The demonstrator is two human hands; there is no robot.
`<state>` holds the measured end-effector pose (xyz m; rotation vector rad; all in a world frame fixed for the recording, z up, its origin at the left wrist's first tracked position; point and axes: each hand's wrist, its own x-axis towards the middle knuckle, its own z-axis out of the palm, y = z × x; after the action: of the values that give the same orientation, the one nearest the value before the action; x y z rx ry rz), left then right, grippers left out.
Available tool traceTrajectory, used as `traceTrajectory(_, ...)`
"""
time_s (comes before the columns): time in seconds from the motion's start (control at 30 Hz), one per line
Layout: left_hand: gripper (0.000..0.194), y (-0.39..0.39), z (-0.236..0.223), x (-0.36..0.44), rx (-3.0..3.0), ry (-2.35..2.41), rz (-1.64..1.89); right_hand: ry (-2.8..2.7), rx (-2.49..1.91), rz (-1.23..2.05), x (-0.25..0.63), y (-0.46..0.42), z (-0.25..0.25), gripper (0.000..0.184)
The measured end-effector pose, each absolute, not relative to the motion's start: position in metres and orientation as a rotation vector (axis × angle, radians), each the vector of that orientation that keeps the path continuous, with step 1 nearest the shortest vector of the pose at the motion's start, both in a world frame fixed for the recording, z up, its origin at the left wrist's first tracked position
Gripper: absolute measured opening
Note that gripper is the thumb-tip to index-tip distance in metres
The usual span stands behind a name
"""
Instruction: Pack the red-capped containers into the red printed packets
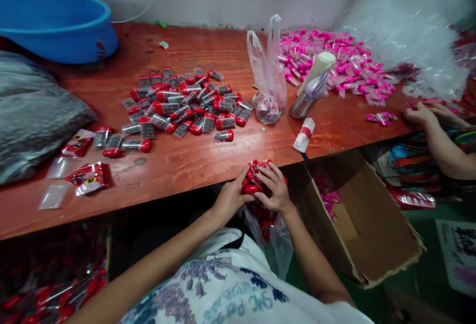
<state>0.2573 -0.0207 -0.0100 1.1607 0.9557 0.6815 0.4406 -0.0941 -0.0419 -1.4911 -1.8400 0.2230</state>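
My left hand (231, 196) and my right hand (275, 191) are together over the table's front edge, fingers curled around a handful of small red caps (253, 185). Some of the red pieces look like printed packets, but the fingers hide part of them. Directly below hangs a clear plastic bag (280, 244) with more red pieces inside. On the table beyond my hands lies a spread pile of small clear containers with red caps and dark contents (186, 98). A single red-capped container (223, 136) rests at the near edge of that pile.
Red printed packets (89, 178) and a large bag of dark pieces (33, 116) lie left, near a blue basin (55, 27). A tied bag (269, 108), a bottle (308, 96) and pink containers (334, 66) stand right. Below is a cardboard box (386, 225); a co-worker's hands (424, 113) work nearby.
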Motion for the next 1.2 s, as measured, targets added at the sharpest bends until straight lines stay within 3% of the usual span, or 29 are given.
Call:
traceTrajectory(0.1, 0.078, -0.024, -0.029, 0.266, 1.434, 0.909, 0.57, -1.644, -1.588, 0.136, 0.432, -0.12, -0.07, 0.047)
traceTrajectory(0.27, 0.071, -0.02, -0.05, 0.277, 1.552, 0.89, 0.595, -1.125, -1.772, 0.298, 0.418, -0.148, -0.111, 0.021)
traceTrajectory(0.47, 0.056, -0.016, -0.034, 0.261, 1.402, 0.879, 0.604, -0.79, -1.952, 0.468, 0.414, -0.167, -0.153, 0.02)
traceTrajectory(0.63, 0.068, -0.018, -0.005, 0.216, 1.001, 0.973, 0.483, -0.759, -1.993, 0.749, 0.401, -0.168, -0.165, 0.02)
traceTrajectory(0.8, 0.067, -0.026, 0.018, 0.174, 0.717, 1.014, 0.374, -0.931, -1.812, 1.069, 0.363, -0.147, -0.117, 0.02)
traceTrajectory(0.93, 0.061, -0.033, 0.026, 0.158, 0.705, 1.123, 0.523, -1.264, -1.458, 1.313, 0.326, -0.117, -0.048, 0.023)
traceTrajectory(1.07, 0.041, -0.034, 0.033, 0.152, 0.739, 1.296, 0.805, -1.361, -1.4, 1.257, 0.296, -0.089, 0.0, 0.028)
traceTrajectory(1.2, 0.028, -0.035, 0.04, 0.145, 0.775, 1.376, 0.943, -1.477, -1.483, 1.118, 0.281, -0.074, 0.016, 0.028)
